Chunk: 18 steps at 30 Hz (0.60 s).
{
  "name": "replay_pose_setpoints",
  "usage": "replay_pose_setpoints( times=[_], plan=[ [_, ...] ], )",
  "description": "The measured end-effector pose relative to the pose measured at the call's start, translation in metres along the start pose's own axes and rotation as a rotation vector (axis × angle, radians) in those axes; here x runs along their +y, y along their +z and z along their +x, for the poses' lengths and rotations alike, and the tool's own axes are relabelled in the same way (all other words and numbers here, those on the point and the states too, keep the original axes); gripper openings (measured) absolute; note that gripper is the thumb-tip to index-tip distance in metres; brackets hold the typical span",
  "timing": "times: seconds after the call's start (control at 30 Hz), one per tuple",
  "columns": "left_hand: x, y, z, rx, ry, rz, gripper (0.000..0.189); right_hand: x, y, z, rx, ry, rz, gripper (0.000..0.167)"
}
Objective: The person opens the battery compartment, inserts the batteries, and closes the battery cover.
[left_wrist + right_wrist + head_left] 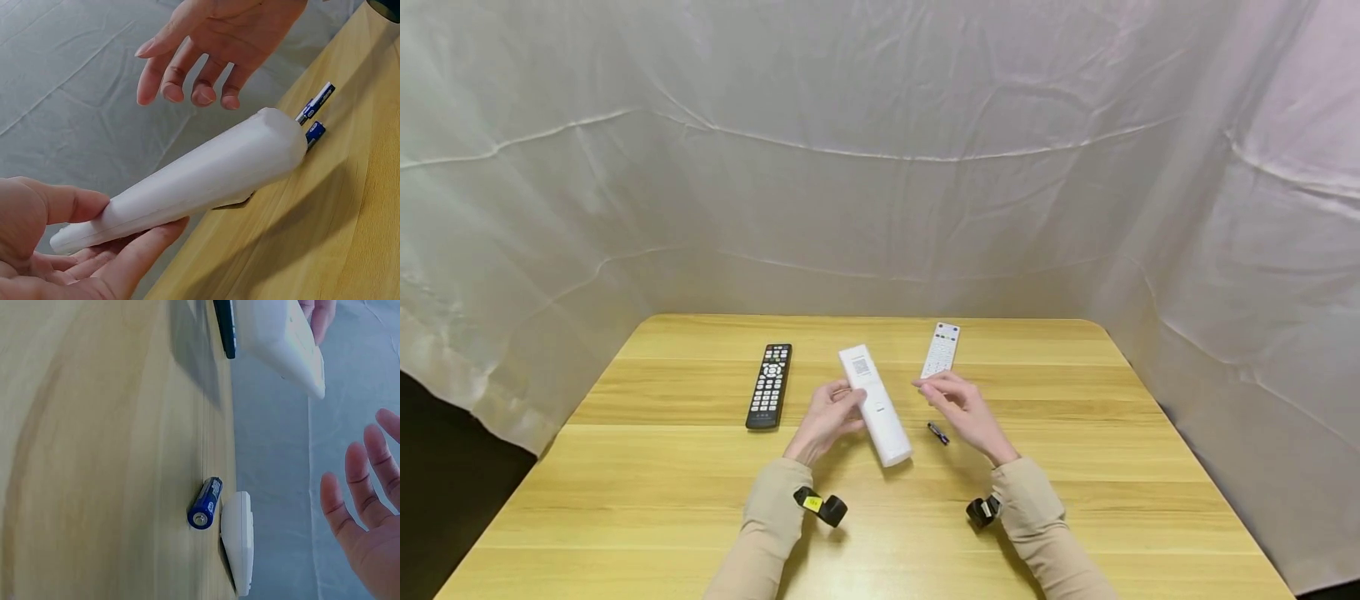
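Note:
My left hand (pixel 827 423) grips a white remote control (pixel 880 417), thumb on top and fingers beneath. Its back faces up, with a printed square code near the far end, and it is raised over the table, casting a shadow. To the right, my right hand (pixel 967 408) hovers with relaxed, slightly bent fingers and nothing between them, as the right wrist view of its fingers (pixel 359 472) also shows. On the table between the hands lie small blue batteries (pixel 937 432); the left wrist view shows two, one battery (pixel 315 103) beyond the other battery (pixel 315 134).
A black remote control (pixel 769 387) lies buttons up at the left. Behind my right hand lies a second white remote control (pixel 942 346), also buttons up. The wooden table (pixel 1112 500) ends at a pale hanging cloth (pixel 880 208) at the back and sides.

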<state>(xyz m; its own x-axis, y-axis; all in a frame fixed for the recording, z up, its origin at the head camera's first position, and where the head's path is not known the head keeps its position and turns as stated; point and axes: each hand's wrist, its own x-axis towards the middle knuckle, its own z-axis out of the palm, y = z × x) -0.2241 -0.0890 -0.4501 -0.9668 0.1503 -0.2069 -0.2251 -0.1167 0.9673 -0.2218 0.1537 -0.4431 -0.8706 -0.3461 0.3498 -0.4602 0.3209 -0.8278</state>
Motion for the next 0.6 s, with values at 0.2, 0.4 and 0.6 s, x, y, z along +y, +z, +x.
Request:
replay_pose_setpoints(
  times=[0.2, 0.4, 0.6],
  plan=[
    [0.001, 0.001, 0.001, 0.036, 0.016, -0.017, 0.043, -0.007, 0.005, 0.001, -0.009, -0.002, -0.071, 0.028],
    [0.002, 0.001, 0.0, 0.046, 0.033, -0.022, 0.044, -0.009, 0.015, 0.006, -0.048, -0.1, -0.13, 0.026],
    [0.001, 0.002, 0.0, 0.037, 0.049, -0.035, 0.047, -0.015, 0.027, 0.009, -0.075, -0.115, -0.209, 0.03]
  ],
)
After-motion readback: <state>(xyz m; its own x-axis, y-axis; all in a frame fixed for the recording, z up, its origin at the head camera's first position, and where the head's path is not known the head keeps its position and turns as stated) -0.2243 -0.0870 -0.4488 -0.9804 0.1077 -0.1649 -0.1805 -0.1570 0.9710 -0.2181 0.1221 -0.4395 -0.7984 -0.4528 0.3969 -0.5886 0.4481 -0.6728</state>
